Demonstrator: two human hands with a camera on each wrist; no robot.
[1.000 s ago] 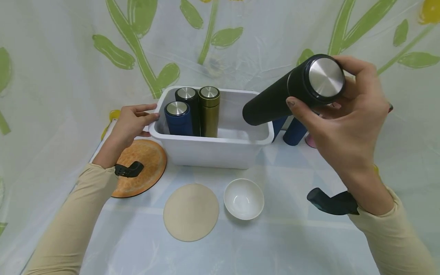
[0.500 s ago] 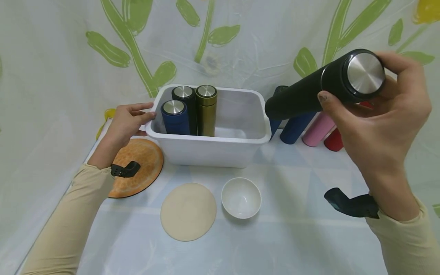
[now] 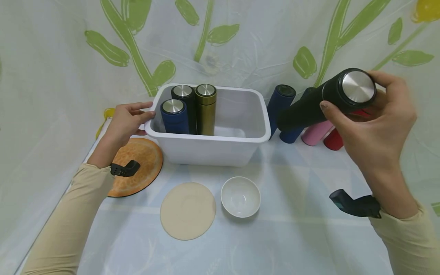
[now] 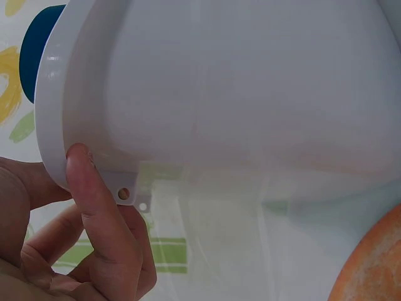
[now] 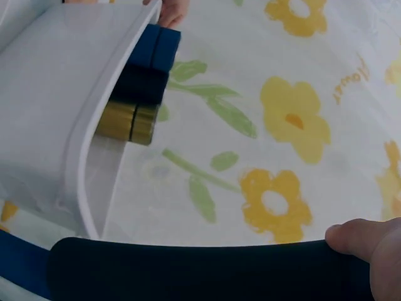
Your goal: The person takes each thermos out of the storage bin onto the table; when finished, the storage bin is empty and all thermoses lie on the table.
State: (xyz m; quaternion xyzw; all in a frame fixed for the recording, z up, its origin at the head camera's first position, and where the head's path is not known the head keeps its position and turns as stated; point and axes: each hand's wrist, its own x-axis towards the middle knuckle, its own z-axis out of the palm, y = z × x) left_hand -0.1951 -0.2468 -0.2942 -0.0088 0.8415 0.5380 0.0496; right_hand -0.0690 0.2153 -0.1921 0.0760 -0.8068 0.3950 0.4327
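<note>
My right hand [image 3: 385, 114] grips a black thermos flask [image 3: 309, 105] near its silver-topped lid. The flask is tilted, base pointing left, in front of several flasks right of the bin. In the right wrist view, the black flask [image 5: 207, 269] crosses the bottom, with the thumb on it. My left hand [image 3: 127, 120] pinches the left rim of a white plastic bin [image 3: 206, 151]; the left wrist view shows thumb and fingers on either side of the rim [image 4: 53, 125]. Inside the bin stand a blue flask [image 3: 175, 116], a black flask [image 3: 183, 93] and a gold flask [image 3: 206, 110].
Right of the bin lean a dark blue flask [image 3: 282, 101], another blue flask [image 3: 290, 135], a pink flask [image 3: 314, 133] and a red flask [image 3: 333, 140]. In front are a white bowl [image 3: 240, 196] and a beige round mat [image 3: 187, 211]. An orange-brown round mat [image 3: 148, 160] lies left.
My right hand has carried the black flask rightward from over the bin's right end, then slightly down. The leaning flasks show more. My left hand stays on the rim.
</note>
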